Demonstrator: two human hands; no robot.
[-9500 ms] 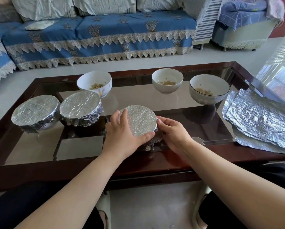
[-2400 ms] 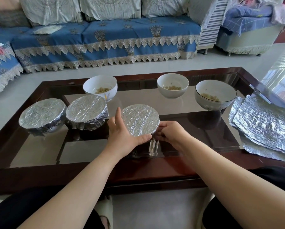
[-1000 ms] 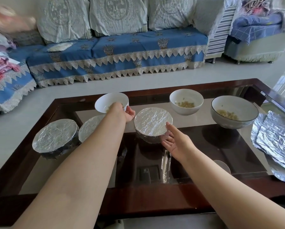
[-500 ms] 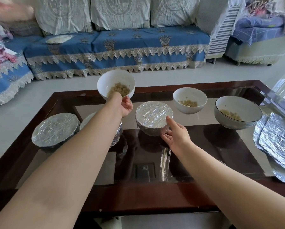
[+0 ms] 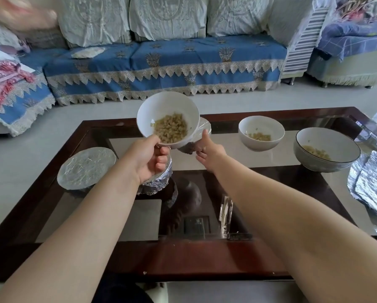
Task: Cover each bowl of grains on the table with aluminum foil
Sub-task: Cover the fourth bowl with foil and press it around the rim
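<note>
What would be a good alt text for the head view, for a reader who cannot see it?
The left hand lifts a tilted white bowl of pale grains above a dark glass-topped table. The right hand touches a foil-covered bowl behind it; crumpled foil sheets lie at right.

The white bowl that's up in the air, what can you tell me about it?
The white bowl looks like glazed ceramic, round and plain inside. It is uncovered and holds a small heap of pale yellowish grains. It is lifted above the table and tilted toward the camera, so the grains sit low on the near side. The left hand grips its near rim; it hides part of a foil-covered bowl.
</note>
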